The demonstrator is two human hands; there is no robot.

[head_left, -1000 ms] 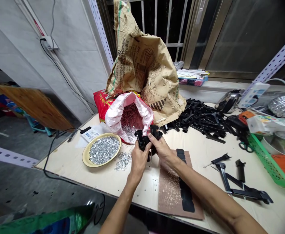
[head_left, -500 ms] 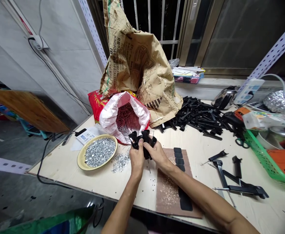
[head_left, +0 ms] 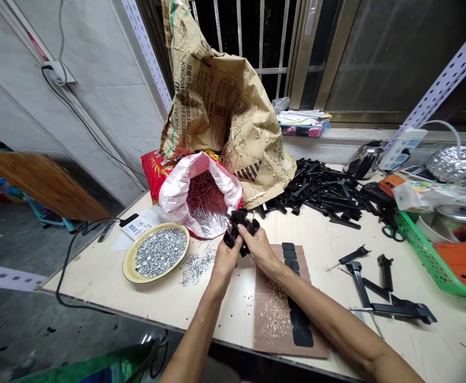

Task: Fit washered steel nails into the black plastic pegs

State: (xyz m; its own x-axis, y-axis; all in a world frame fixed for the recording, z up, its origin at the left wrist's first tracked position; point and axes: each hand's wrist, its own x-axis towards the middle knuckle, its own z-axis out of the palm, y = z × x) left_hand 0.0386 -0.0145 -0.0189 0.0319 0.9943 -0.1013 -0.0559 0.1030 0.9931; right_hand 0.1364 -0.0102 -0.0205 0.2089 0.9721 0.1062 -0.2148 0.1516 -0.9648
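Observation:
My left hand and my right hand are closed together around a bundle of black plastic parts. Both thumbs press on the near side of the bundle. A thin metal rod shows at its upper right; how many parts are held is hidden by my fingers. Just behind the bundle gapes a red-and-white bag of long screws or rods. To the left of my left hand, loose washers lie beside a yellow dish filled with more washers.
A brown board with black pads and pale crumbs lies under my right forearm. Several black parts with metal rods rest at right, near a green basket. Behind are a black parts pile and a large paper sack.
The bundle has turned and shifted slightly right in my hands. The rod that pointed down beneath it no longer shows there. The view has shifted slightly.

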